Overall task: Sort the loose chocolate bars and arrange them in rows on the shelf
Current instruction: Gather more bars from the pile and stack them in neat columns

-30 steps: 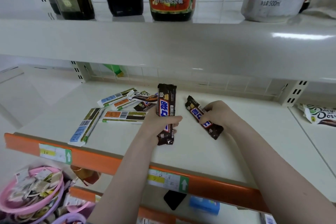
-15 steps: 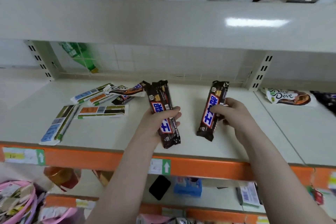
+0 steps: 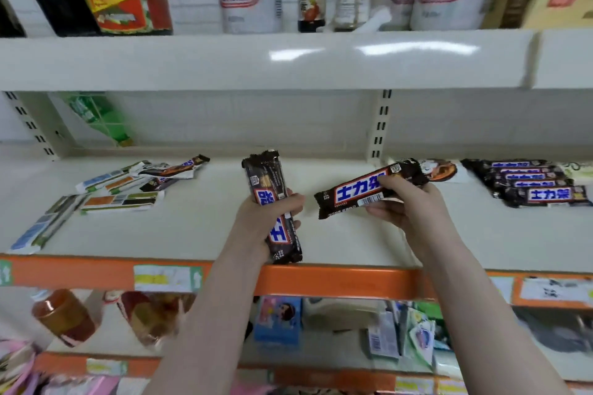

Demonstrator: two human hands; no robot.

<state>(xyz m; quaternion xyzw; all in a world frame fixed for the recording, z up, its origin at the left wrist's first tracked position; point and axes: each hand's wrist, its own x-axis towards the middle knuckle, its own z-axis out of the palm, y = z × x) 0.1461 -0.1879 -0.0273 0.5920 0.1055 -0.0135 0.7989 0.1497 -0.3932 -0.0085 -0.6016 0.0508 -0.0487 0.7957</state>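
Since half a second ago we have swung our right hand (image 3: 414, 202) and its bar toward three o'clock, tipping that bar from near upright to almost level — a sign, we judge, that it is headed for the stack of like bars at the right.

On the shelf (image 3: 199, 234), that stack of dark bars (image 3: 532, 184) lies at three o'clock in overlapping rows, each wrapper showing blue characters, 士力架, on white. At nine o'clock sits the loose pile (image 3: 128, 189) of unsorted bars, some with blue-and-orange wrappers; one seems to read "Dove", though it is blurred.

Our left hand (image 3: 269, 218) grips an upright dark bar (image 3: 272, 202) round its middle, fingers curled over the label, held above the shelf's front edge. The right hand pinches the tilted bar (image 3: 362, 191) at its right end, thumb on top; its 士力架 label and a barcode read plainly. A wrapper with a brown picture lies behind it — unreadable.
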